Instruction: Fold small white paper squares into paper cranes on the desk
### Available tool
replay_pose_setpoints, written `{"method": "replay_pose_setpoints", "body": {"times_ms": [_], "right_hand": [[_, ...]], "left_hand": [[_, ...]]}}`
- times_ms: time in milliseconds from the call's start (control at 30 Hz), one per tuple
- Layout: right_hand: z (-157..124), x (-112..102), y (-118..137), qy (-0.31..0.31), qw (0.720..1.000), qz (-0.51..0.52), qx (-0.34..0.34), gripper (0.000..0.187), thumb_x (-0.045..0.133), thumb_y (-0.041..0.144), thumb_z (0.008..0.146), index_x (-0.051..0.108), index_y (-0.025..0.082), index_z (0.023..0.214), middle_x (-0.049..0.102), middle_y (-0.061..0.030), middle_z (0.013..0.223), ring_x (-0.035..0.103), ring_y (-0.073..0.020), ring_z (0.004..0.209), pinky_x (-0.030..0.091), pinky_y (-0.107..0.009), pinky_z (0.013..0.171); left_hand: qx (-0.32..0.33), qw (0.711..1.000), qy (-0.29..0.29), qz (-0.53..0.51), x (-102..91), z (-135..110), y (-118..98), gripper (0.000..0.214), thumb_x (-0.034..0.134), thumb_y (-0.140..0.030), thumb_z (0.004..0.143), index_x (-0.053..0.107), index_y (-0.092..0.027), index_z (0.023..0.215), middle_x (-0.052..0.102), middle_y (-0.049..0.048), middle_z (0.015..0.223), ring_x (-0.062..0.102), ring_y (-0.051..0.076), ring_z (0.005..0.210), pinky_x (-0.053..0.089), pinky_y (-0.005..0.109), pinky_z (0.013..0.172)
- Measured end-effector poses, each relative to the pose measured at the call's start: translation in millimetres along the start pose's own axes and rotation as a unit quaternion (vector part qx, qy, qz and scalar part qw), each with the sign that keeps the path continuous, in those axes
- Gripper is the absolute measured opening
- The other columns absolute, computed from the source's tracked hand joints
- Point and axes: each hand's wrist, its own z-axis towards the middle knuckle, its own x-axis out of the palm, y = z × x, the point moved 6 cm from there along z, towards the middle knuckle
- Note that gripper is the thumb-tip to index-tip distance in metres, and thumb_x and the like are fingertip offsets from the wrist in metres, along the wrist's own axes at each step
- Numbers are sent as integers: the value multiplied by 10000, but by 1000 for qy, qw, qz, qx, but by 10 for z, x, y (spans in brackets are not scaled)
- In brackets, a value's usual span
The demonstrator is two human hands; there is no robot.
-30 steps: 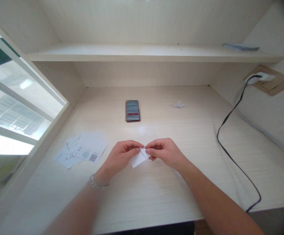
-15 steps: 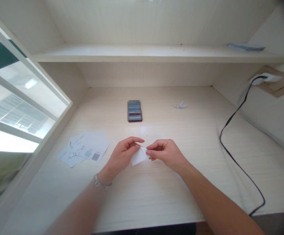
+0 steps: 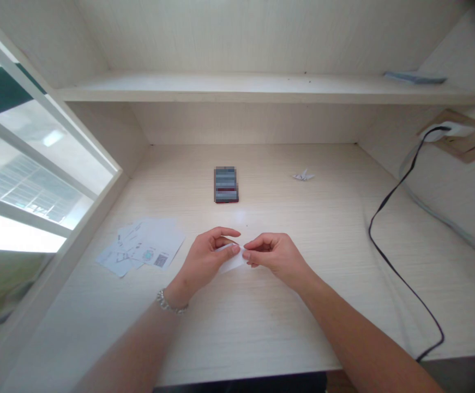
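A small piece of white paper (image 3: 232, 260) is held up between my hands, just above the desk, and is folded into a narrow strip. My left hand (image 3: 204, 256) pinches its left part between thumb and fingers. My right hand (image 3: 272, 254) holds its right end with the fingertips. A chain bracelet (image 3: 170, 302) circles my left wrist. Beyond my hands, a small white origami crane (image 3: 303, 176) sits on the desk.
A pixelated dark rectangular object (image 3: 226, 184) lies at mid-desk. Printed instruction sheets (image 3: 145, 246) lie to the left of my hands. A black cable (image 3: 396, 267) runs along the right side from a wall socket (image 3: 445, 132). A shelf (image 3: 262, 87) overhangs the desk; a window (image 3: 36, 164) is on the left.
The paper has gone from a wider, flatter shape to a narrower strip as my left thumb pressed over it. My hands have shifted only slightly.
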Motion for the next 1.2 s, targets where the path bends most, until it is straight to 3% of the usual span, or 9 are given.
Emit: {"method": "replay_pose_setpoints", "body": {"times_ms": [200,700,1033,1200], "right_hand": [[15,16,-47,1,1000,11,13,254,741,308,604,681,130,776,650,-39,621,594,-132,567,488,-275,560],[24,34,-86,5,999,36,31,260,736,316,608,664,131,776,652,-32,644,617,-134,592,516,-277,587],[23,-10,-58,-9,999,14,44,270,731,329,607,661,119,763,645,-31,599,624,-139,557,533,-289,569],[30,-21,-48,-22,999,8,28,277,738,330,601,663,116,761,642,-32,597,620,-138,556,525,-282,561]], "left_hand": [[-13,1000,-4,-3,-10,3,13,279,625,-269,729,601,-148,979,690,62,758,601,138,632,428,224,566],[15,997,-31,76,-47,6,-14,189,606,-289,733,663,-163,862,691,56,843,618,174,771,465,271,708],[0,998,-25,58,-24,-18,-52,261,597,-309,735,631,-153,942,692,59,789,623,165,705,458,252,620],[18,993,-31,111,-17,-13,-63,307,663,-344,668,646,-177,925,685,57,883,615,179,796,460,273,700]]}}
